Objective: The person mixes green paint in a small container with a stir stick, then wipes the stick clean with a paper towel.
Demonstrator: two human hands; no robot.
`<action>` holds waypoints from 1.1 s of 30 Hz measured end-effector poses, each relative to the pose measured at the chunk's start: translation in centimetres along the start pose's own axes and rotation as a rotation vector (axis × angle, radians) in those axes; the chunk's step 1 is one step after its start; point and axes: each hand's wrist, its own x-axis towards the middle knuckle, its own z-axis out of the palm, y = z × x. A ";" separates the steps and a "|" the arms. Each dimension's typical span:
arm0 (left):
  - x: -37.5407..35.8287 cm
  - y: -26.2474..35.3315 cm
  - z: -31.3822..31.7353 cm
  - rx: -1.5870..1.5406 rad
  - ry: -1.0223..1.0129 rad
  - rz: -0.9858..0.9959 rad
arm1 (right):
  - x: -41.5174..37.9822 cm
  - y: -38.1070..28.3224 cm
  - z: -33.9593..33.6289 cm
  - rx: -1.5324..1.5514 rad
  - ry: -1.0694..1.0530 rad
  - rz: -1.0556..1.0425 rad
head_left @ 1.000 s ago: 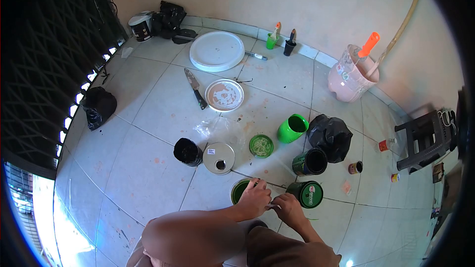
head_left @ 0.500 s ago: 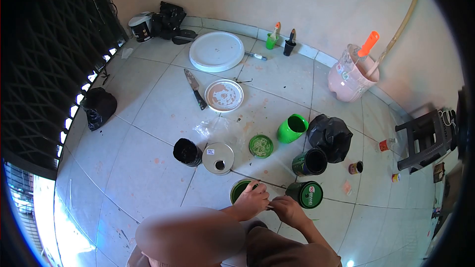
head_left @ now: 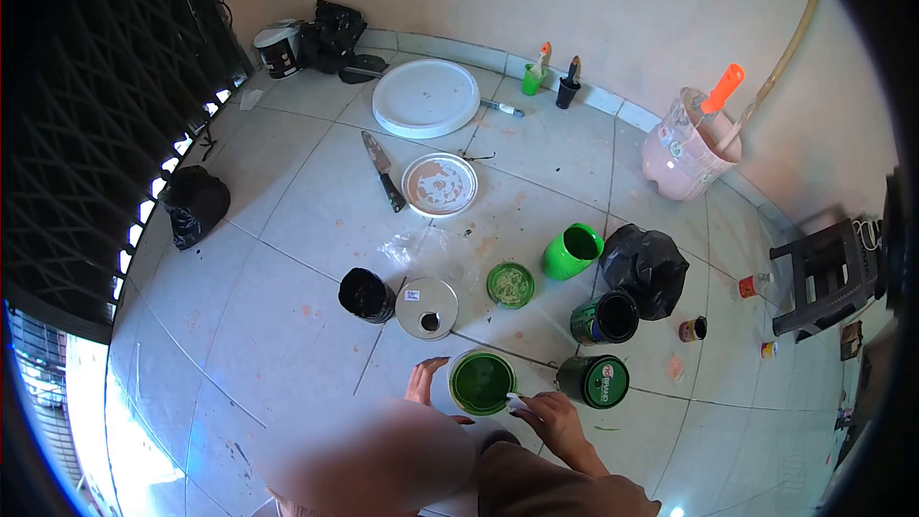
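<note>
An open can of green paint (head_left: 481,384) stands on the floor in front of me. My left hand (head_left: 422,383) is curved round its left and near side, steadying it, fingers and thumb against the wall. At the can's right rim, my right hand (head_left: 557,418) pinches a small white piece (head_left: 518,404), perhaps paper or cloth, with a bit of green at its tip. Right of it stands a dark can with a green lid (head_left: 606,382). A green-smeared lid (head_left: 510,285) lies beyond. A blurred patch hides part of my left arm.
Nearby stand a metal can (head_left: 427,308), a black-smeared container (head_left: 367,295), a green container (head_left: 573,252), a dark open can (head_left: 605,317) and a black bag (head_left: 645,271). Farther off are a knife (head_left: 384,172), a white lid (head_left: 426,98), a pink-stained bucket (head_left: 691,145) and a stool (head_left: 831,278).
My hands have parted. The left moved from above the paint can to its left side; the right stayed near the right rim, now showing the white piece. A green streak shows on the floor.
</note>
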 end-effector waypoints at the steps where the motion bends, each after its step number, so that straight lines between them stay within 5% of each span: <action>1: 0.1 -0.2 0.5 -0.009 -0.010 -0.017 | 0.0 0.0 0.0 -0.003 0.003 0.006; 7: 2.1 -1.2 2.4 -0.132 -0.152 -0.020 | 1.6 0.4 -0.8 -0.122 0.046 -0.109; 11: 2.4 -1.0 1.9 0.023 -0.121 0.091 | 2.4 -0.1 -1.9 -0.232 -0.063 -0.175; 17: 2.4 1.6 0.3 0.120 -0.029 0.213 | 3.4 -0.3 -1.5 -0.211 0.076 -0.248; 23: 2.7 2.2 -0.8 0.216 -0.082 0.231 | 1.5 -1.3 0.3 0.050 0.027 -0.238; 33: 3.2 1.8 -1.9 0.119 -0.082 0.224 | 1.8 0.7 1.0 0.028 0.191 -0.130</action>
